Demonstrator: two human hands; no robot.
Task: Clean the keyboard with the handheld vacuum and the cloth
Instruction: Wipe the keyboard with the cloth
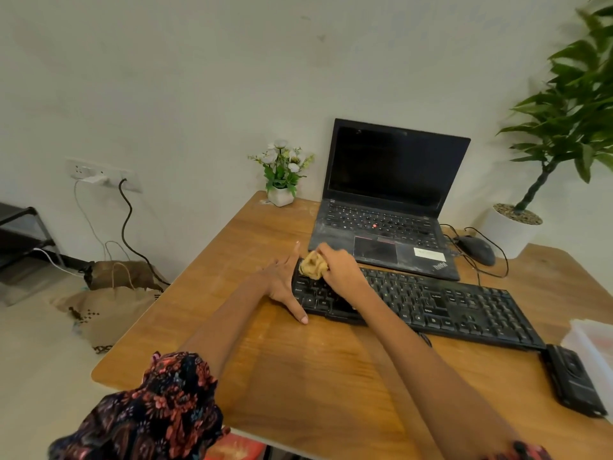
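Cloth (312, 265), tan and crumpled, sits bunched in our right hand (341, 270) on the black keyboard (431, 307); our left hand (282, 283) lies flat, steadying its left end.

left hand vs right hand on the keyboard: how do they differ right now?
The left hand lies flat with fingers spread, holding nothing; the right hand is curled round a bunched tan cloth. The left hand braces the left end of the keyboard, partly on the wooden desk; the right hand presses the cloth onto the keys at the upper left corner. Both touch the keyboard's left end.
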